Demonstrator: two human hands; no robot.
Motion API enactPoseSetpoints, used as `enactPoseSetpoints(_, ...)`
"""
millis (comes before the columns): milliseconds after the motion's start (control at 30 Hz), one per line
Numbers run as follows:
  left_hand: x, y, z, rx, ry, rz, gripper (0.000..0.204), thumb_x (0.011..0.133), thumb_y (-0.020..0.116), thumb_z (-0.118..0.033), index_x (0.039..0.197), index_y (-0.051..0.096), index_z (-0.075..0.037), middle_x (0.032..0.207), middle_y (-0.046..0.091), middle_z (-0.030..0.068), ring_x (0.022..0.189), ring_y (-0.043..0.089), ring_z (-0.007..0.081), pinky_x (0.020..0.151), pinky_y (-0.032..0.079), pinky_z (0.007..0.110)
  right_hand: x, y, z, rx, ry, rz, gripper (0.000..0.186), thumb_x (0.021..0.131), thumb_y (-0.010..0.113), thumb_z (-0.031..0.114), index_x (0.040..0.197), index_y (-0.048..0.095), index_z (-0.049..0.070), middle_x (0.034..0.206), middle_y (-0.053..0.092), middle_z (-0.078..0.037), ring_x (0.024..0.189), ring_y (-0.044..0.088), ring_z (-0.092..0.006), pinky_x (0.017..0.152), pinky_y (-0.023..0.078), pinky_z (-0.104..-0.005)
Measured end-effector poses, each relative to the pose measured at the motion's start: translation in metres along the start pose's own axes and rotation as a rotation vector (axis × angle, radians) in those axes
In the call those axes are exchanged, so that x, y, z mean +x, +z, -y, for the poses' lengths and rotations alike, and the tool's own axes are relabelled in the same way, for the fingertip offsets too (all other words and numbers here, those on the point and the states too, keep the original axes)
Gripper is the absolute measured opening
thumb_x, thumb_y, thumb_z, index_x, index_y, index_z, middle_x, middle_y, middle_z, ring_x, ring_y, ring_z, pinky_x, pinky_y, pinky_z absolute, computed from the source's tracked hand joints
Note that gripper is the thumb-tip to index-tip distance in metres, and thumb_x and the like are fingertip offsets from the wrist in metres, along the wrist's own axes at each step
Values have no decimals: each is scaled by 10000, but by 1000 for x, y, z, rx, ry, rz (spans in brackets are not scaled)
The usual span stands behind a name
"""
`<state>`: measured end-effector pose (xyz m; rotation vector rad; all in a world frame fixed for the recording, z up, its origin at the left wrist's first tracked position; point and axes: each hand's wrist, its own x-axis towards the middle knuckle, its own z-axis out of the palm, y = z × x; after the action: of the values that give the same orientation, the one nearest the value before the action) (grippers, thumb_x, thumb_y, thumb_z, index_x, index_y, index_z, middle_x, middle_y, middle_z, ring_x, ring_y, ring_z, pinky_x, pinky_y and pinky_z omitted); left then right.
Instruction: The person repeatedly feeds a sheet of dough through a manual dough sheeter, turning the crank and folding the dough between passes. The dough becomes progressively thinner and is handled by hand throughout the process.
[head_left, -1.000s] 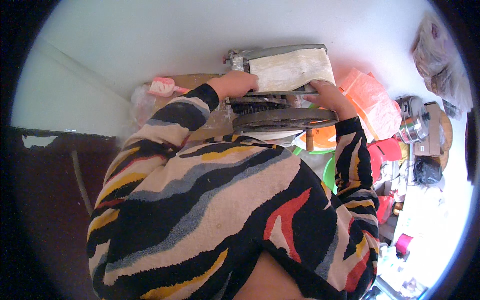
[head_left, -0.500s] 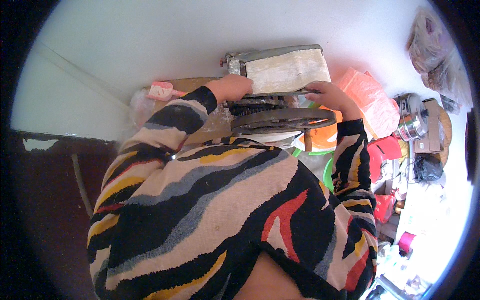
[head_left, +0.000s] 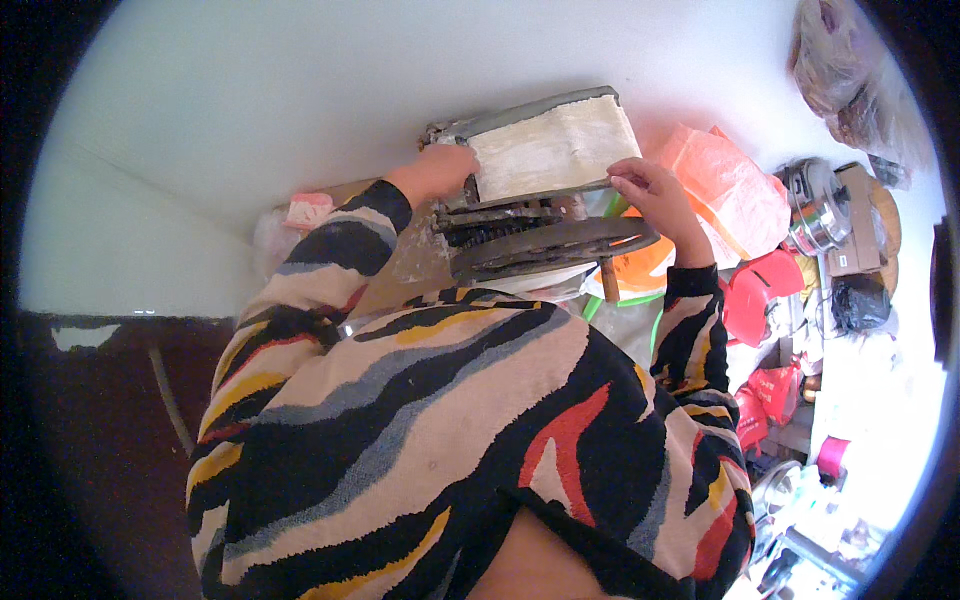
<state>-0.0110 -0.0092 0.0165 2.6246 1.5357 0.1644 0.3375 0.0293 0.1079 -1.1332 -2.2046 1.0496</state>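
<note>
Dough sheet (head_left: 550, 147): stretches left-to-right between hands
Left hand (head_left: 443, 170): at left end
Right hand (head_left: 660, 195): at near-right corner
Fingers (head_left: 632, 167): both grips unclear

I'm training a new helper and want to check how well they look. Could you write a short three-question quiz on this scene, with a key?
1. What lies between the pale sheet and the striped sweater? a) a scoop b) a wheel c) a cardboard box
2. True or false: the left hand is by the sheet's left end, and the right hand by its right end.
3. Fill in: in the picture, the steel pot is to the ___ of the machine.

Key: 1. b; 2. true; 3. right.
</note>
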Motion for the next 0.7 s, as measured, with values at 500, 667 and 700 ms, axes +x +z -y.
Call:
enactPoseSetpoints(500, 13, 2, 19, 19, 56, 126, 193, 804, 492, -128, 902, 634, -41, 891, 632, 182, 853, 615, 356, 732, 490, 453, -71, 31, -32, 216, 70, -545, 148, 883, 549, 58, 1006, 623, 23, 934, 629, -29, 831, 593, -108, 758, 492, -248)
enactPoseSetpoints(667, 12, -12, 17, -85, -155, 155, 239, 833, 446, -148, 951, 633, -57, 994, 617, 186, 954, 578, 374, 805, 462, 457, -95, 44, -35, 183, 158, -774, 177, 828, 572, 80, 987, 624, 24, 930, 632, -86, 838, 607, -184, 751, 493, -299)
enactPoseSetpoints(700, 11, -14, 14, -177, -219, 150, 247, 835, 436, -140, 960, 631, -54, 1014, 613, 185, 964, 572, 379, 815, 459, 451, -99, 49, -35, 198, 125, -840, 191, 809, 562, 86, 981, 624, 31, 902, 633, -121, 829, 610, -235, 751, 488, -324)
